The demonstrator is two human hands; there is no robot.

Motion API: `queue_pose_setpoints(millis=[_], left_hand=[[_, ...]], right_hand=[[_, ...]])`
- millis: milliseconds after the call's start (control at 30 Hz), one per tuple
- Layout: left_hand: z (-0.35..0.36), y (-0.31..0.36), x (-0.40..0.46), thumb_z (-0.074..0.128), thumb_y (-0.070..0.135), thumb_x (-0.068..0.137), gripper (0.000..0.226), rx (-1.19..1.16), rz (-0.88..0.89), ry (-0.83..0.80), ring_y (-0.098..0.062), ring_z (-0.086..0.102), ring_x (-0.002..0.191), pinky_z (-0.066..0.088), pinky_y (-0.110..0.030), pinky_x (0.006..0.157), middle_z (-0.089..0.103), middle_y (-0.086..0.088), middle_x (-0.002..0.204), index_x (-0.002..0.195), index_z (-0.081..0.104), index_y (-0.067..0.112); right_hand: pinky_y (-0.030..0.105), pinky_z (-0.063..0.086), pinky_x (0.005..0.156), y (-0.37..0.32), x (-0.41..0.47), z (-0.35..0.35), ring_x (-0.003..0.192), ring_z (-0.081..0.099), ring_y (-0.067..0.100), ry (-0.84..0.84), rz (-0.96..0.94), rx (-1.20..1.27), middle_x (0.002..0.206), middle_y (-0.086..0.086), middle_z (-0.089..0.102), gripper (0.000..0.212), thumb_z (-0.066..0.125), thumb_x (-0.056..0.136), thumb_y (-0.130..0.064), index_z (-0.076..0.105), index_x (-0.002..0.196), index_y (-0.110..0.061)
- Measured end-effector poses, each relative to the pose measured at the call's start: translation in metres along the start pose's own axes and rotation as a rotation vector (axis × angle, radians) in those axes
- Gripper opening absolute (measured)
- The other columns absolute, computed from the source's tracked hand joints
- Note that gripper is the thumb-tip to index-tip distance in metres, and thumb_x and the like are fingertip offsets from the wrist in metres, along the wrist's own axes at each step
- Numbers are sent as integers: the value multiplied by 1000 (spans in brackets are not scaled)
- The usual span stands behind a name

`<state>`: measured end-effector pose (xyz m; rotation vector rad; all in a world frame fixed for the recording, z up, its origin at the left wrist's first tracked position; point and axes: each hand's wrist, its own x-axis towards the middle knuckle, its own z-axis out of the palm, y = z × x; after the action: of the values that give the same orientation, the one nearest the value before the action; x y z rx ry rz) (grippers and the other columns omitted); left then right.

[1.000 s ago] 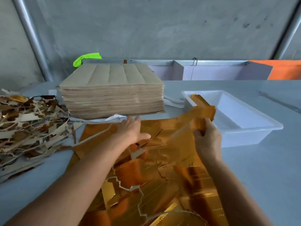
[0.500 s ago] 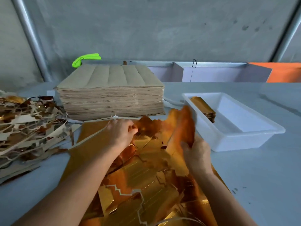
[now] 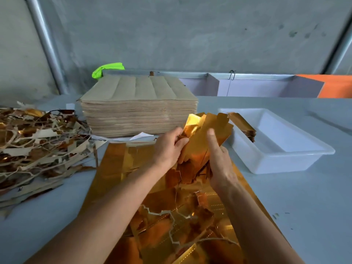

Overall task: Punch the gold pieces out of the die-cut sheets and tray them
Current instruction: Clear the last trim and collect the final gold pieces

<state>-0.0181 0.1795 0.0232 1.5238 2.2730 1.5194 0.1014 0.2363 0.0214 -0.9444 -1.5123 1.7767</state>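
A gold die-cut sheet [image 3: 118, 168] lies on the table in front of me, torn and crumpled toward its near end. Both hands hold a bundle of punched gold pieces [image 3: 205, 138] lifted above the sheet. My left hand [image 3: 167, 147] grips the bundle's left side, fingers curled round it. My right hand [image 3: 219, 161] holds its right side with the thumb pressed on the front face. A white tray [image 3: 285, 153] stands to the right, with a small stack of gold pieces [image 3: 243, 126] at its far left end.
A tall stack of brown uncut sheets [image 3: 139, 111] stands behind the gold sheet. A heap of punched-out waste strips [image 3: 38, 145] fills the left of the table. A green cloth [image 3: 106, 68] and white and orange partitions [image 3: 266, 86] line the back wall.
My left hand left the sheet and joined my right on the gold pieces. The bundle came up from the sheet and now stands between both hands, close to the tray.
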Motion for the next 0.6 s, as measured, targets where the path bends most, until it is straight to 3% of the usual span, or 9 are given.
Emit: queue_pose_setpoints(millis=[100, 133, 200, 267, 300, 367, 467, 533, 600], left_hand=[[-1, 0, -8, 66, 26, 87, 19, 50, 102, -106, -19, 56, 56, 44, -31, 51, 57, 2, 66, 91, 54, 13], [-3, -4, -10, 69, 28, 84, 21, 84, 98, -152, -11, 56, 51, 46, -25, 48, 59, 4, 66, 93, 55, 15], [-8, -12, -14, 69, 25, 84, 13, 200, 80, -225, 4, 52, 46, 46, -13, 47, 62, 8, 69, 90, 58, 22], [-15, -23, -14, 65, 20, 87, 2, 305, 78, -200, 6, 54, 52, 49, -12, 57, 65, 4, 76, 86, 63, 20], [-20, -28, -13, 63, 19, 89, 4, 375, 68, -139, 3, 58, 61, 51, -17, 65, 67, 1, 80, 87, 66, 16], [-31, -38, -7, 59, 19, 93, 14, 569, 10, -14, -21, 64, 84, 47, -32, 75, 69, -8, 89, 92, 69, 10], [-42, -40, -8, 51, 29, 97, 27, 849, -2, -85, -26, 56, 107, 31, -37, 96, 65, -8, 111, 106, 69, 11], [-35, -20, -23, 51, 41, 94, 35, 792, 146, -117, -21, 52, 111, 23, -39, 103, 61, -3, 117, 113, 67, 16], [-23, 13, -51, 49, 58, 85, 49, 560, 211, -227, -14, 55, 100, 41, -35, 94, 61, 1, 112, 109, 66, 18]], right_hand=[[39, 59, 66, -2, 2, -4, 73, 68, 31, 124, -58, 16, 80, 16, 70, 22, 58, 94, -27, 63, 101, -8], [41, 56, 67, -3, 4, -6, 70, 64, 33, 191, -61, 23, 75, 16, 65, 16, 55, 95, -22, 63, 94, -7], [42, 54, 74, -5, 9, -14, 77, 62, 30, 295, -91, 63, 78, 8, 64, 16, 51, 96, -21, 60, 84, -15], [45, 54, 85, -8, 11, -20, 91, 65, 28, 371, -101, 113, 92, 4, 67, 14, 50, 97, -23, 60, 89, -22], [45, 53, 87, -8, 12, -25, 95, 65, 28, 407, -95, 145, 98, 4, 68, 12, 49, 97, -23, 62, 96, -21], [40, 55, 83, -12, 13, -36, 98, 65, 26, 486, -93, 216, 103, 4, 68, 16, 49, 97, -20, 62, 106, -16], [42, 55, 85, -19, 9, -59, 96, 65, 25, 625, -156, 211, 105, 4, 68, 21, 49, 95, -17, 61, 112, -13], [44, 55, 85, -20, 3, -73, 93, 65, 25, 677, -185, 183, 101, 2, 68, 20, 49, 94, -18, 59, 110, -12], [43, 56, 80, -17, -3, -83, 87, 64, 23, 679, -190, 158, 91, -3, 64, 8, 50, 94, -19, 55, 99, -18]])
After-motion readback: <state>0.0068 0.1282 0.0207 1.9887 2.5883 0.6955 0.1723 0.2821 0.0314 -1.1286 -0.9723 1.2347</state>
